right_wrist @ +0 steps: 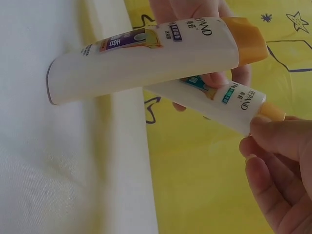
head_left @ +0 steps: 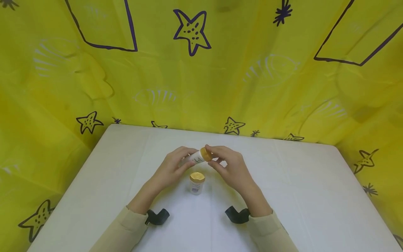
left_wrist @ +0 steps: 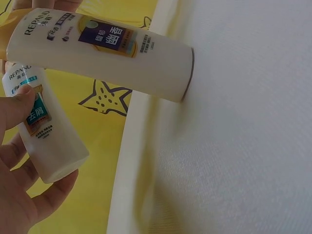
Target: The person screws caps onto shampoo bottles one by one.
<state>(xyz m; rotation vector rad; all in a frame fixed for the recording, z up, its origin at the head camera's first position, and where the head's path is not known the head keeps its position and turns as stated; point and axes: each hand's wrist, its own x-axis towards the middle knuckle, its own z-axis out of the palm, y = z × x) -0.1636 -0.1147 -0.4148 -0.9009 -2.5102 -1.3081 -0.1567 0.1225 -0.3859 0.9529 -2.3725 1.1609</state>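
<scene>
Nearest me, the purple-labelled REPAND bottle (head_left: 196,188) stands on the bench (head_left: 315,199); a careless bump could topple it. Beyond, the left hand (head_left: 175,163) grips the tilted teal-labelled REPAND bottle (left_wrist: 51,134), the right hand (head_left: 233,165) pinching its orange cap (head_left: 205,154); uneven twisting might slip it.

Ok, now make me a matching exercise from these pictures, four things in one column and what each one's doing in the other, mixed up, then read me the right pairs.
Column one:
1. Purple-label bottle
2. Teal-label bottle
3. Left hand
4. Right hand

Column two:
A. Pinches at an orange cap
B. Held tilted in the air
C. Stands upright on the white table
D. Grips a bottle around its body

Right pairs: 1-C, 2-B, 3-D, 4-A.
</scene>
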